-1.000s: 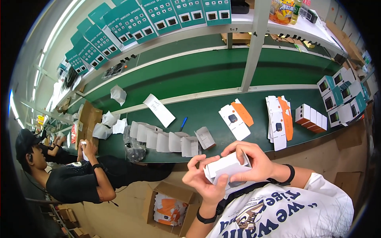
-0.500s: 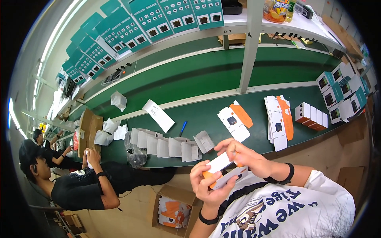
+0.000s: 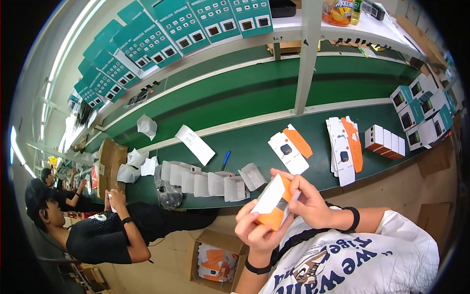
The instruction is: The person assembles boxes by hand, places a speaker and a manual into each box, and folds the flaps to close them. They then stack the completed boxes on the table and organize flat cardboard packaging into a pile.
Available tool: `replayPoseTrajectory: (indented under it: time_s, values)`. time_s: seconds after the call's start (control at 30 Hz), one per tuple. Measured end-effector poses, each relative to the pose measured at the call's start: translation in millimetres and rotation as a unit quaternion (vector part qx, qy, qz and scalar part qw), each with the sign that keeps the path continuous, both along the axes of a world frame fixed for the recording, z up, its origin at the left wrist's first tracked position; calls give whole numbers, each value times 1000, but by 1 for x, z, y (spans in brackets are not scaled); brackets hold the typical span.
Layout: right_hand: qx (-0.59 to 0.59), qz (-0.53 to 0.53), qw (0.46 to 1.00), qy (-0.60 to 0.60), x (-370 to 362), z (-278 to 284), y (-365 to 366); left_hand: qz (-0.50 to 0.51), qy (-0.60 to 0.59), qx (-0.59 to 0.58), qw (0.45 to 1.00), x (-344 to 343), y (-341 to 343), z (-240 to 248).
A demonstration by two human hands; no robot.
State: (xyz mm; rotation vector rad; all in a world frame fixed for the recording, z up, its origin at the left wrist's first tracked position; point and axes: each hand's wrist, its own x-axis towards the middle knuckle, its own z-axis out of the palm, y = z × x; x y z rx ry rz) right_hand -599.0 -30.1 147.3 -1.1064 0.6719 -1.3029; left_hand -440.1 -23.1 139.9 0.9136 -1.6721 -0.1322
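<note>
Between my two hands is a small white and orange cardboard box [image 3: 275,195], tilted, with an orange flap showing at its lower end and another near its upper right corner. My left hand [image 3: 255,231] grips its lower left side, thumb and fingers wrapped round it. On the right side, my right hand [image 3: 309,202] holds the box with its thumb near the orange flap. What is inside the box cannot be seen. Just beyond my hands, on the green table, stands a row of open white inner trays [image 3: 219,184].
Flat white and orange cartons [image 3: 342,152] lie stacked right of a single one [image 3: 290,149]. Finished small boxes [image 3: 385,143] and teal boxes [image 3: 422,115] stand farther right. A cardboard box [image 3: 215,262] with cartons sits on the floor. A co-worker [image 3: 98,230] works at left.
The box has turned more upright in my hands, showing its orange flaps. My right hand has come down from over its top to grip the right side.
</note>
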Motion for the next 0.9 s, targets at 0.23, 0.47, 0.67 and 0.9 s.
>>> replayPoseTrajectory:
  time_s: [0.23, 0.47, 0.67, 0.9]
  values:
    - [158, 3, 986, -49, 3, 12, -10, -1, -119, -107, 987, 6, -2, -8]
    - [170, 106, 980, -10, -1, 15, -16, 2, -173, -109, 979, 15, 4, -10]
    - [174, 135, 975, 13, 3, 13, -18, 22, -178, -117, 977, 20, 8, -15]
    - [141, 169, 975, 29, 2, 5, -15, 30, -125, -115, 985, 24, 9, -19]
